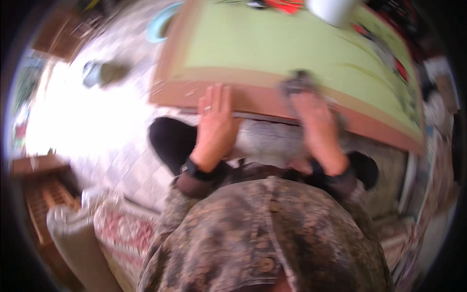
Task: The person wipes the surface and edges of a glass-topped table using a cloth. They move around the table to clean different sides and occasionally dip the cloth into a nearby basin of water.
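Observation:
A large flat panel-topped table [255,82] with a yellow-green middle and a reddish-brown border lies before me. My left hand [216,116] rests palm down on the near border, fingers together and pointing away, with a ring on one finger and nothing visible in it. To its right, my right hand [315,109] is closed over a dark grey object [299,84] at the line where border and green surface meet. Motion blur hides what kind of object it is. Small pale flecks lie on the border left of my left hand.
A white container [330,11] and an orange-red item [286,5] stand at the table's far side. Red and grey tools [386,56] lie along the right. On the tiled floor at left are a light blue basin [155,23] and a bucket [93,74]; a floral-upholstered seat [124,226] is beside me.

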The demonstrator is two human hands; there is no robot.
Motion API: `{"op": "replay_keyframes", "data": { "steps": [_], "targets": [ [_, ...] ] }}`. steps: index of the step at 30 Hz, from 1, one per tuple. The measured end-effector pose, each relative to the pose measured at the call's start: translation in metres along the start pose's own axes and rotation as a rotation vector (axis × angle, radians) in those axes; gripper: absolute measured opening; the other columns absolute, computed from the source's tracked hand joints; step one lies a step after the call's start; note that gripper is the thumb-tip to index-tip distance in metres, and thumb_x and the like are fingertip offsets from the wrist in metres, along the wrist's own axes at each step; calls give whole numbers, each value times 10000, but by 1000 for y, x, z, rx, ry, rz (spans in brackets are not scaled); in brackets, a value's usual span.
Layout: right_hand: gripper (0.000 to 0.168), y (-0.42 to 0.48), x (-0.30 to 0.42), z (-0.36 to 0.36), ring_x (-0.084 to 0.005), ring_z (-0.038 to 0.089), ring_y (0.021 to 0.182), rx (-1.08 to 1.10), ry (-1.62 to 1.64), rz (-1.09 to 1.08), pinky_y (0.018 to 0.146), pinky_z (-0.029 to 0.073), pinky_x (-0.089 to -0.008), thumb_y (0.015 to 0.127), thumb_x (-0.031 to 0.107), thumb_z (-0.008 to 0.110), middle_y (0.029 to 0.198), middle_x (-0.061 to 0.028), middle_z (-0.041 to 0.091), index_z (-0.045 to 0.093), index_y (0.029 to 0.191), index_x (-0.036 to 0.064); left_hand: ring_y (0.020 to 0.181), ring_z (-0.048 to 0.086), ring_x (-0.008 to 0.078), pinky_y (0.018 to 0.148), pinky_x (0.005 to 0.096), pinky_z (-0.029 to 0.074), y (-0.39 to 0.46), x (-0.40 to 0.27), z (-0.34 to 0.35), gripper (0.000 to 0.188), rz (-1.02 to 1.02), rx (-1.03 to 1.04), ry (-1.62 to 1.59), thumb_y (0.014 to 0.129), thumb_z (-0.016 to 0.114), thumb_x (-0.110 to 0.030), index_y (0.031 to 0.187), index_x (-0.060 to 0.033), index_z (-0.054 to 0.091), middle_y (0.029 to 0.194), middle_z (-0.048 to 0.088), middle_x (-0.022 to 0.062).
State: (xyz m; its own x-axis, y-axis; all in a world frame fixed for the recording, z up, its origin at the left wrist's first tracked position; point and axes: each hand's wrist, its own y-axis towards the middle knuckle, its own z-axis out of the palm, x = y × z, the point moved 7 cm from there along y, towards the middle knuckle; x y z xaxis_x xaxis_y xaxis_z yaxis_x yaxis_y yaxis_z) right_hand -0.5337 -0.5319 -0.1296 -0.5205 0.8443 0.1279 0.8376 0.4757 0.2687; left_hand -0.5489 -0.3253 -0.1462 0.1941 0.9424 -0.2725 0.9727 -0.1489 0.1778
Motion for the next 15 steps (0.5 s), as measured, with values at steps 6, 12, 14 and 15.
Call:
{"op": "replay_keyframes", "data": {
  "steps": [6,12,14,15],
  "targets": [
    [601,-4,3,3,-342,360,1259,56,110,-72,1024,320,-437,749,-42,466,1372,-155,379,404,1327,110,1352,204,337,1080,508,143,34,-9,9,649,83,-69,-2,827,545,-201,1383,-19,266,1419,299,183],
    [485,-87,-134,-25,-365,382,1243,-23,-192,302,1010,339,-439,815,37,450,1355,-181,395,437,1297,82,1367,168,322,1078,536,97,53,3,22,661,25,-53,52,860,543,-384,1399,-107,277,1442,273,162],
    [509,-136,-207,-29,-376,357,1256,-19,-381,498,1025,322,-433,826,10,437,1384,-233,330,361,1330,17,1354,213,324,1082,489,160,53,6,12,622,23,-95,4,866,554,-345,1386,-107,310,1436,286,168],
    [523,-165,-246,-25,-385,344,1260,-9,-480,637,1027,318,-429,830,16,446,1392,-260,300,328,1339,-13,1341,246,321,1077,467,189,50,4,8,591,30,-108,-189,870,553,-320,1372,-99,335,1419,316,169]
  ]
}}
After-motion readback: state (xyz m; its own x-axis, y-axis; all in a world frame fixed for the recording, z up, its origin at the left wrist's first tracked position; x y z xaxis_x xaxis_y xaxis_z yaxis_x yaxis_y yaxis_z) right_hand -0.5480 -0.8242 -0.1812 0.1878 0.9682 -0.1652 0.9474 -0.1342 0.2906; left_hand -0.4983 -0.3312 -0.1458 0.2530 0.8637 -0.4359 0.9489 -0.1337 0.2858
